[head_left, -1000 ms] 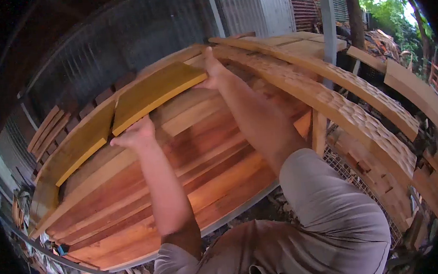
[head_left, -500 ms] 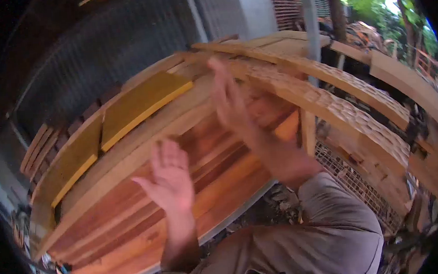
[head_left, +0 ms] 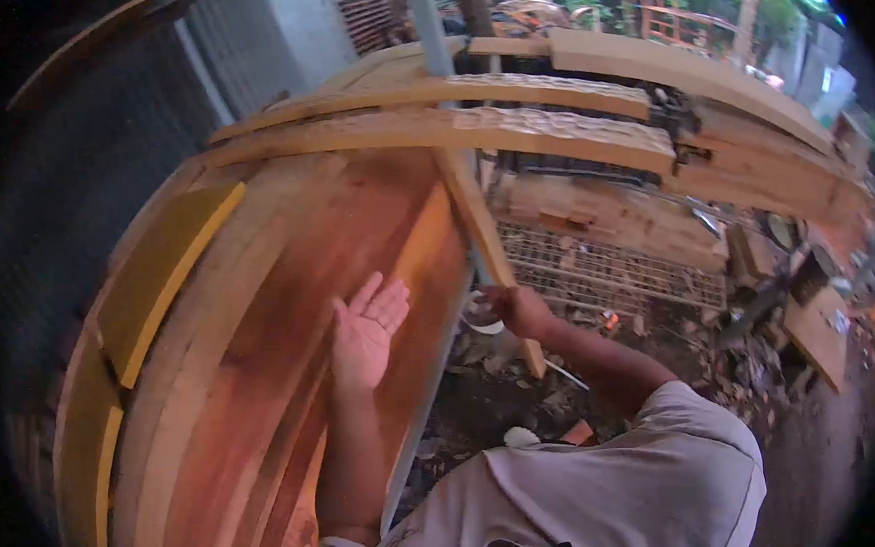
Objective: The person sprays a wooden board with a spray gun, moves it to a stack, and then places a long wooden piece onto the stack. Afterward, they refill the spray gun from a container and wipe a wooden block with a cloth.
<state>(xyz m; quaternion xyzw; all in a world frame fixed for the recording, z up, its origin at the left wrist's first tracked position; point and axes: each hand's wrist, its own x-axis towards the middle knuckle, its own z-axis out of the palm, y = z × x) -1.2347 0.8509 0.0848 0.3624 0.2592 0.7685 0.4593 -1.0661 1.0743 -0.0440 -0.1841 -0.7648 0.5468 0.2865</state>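
My left hand (head_left: 365, 340) is held palm up with the fingers stretched out and nothing in it, over the reddish-brown wooden boards (head_left: 264, 384). My right hand (head_left: 522, 313) is closed, fingers curled, in front of a slanting wooden post (head_left: 480, 231). A pale round object (head_left: 482, 316), like a cup or roll, shows right by those fingertips; whether they grip it or the post is hidden. A thin white stick (head_left: 567, 374) pokes out below the forearm.
Two yellow-painted boards (head_left: 162, 280) lie along the left. Beams with a scalloped carved face (head_left: 559, 131) span the back. A wire mesh (head_left: 598, 274) and leaf-strewn ground lie to the right, with wood offcuts (head_left: 820, 335). A metal post (head_left: 429, 28) stands behind.
The view has swung to the right. My right hand has come down from above the boards to the slanting post and closed. My left hand stays open, palm up.
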